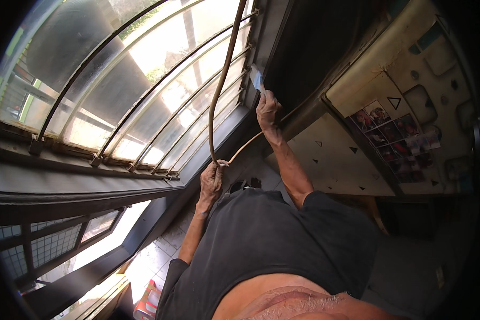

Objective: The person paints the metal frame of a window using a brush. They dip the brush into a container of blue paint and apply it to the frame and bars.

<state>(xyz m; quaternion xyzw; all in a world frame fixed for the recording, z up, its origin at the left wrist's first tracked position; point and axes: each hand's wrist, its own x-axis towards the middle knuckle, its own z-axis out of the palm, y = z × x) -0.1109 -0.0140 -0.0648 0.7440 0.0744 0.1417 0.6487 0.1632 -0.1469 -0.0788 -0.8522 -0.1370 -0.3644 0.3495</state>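
My left hand (212, 180) is closed around a bend in a thin brown hose or cable (217, 98), low beside the corner of the window. One length of it rises past the window bars to the top of the view; another runs off to the right, behind my right forearm. Higher up, my right hand (268, 111) grips a small flat scraper (258, 81) with a pale, bluish blade. The blade lies at the dark side frame (254, 58) of the window, and glare blurs its edge, so I cannot tell whether it touches.
Metal bars (136, 112) cross the bright window at the left. To the right stands a pale cabinet or fridge (378, 96) carrying a sheet of pictures (397, 136). Below the window, a dark-framed door (138, 229) opens onto light. A red and white container (147, 301) sits at lower left.
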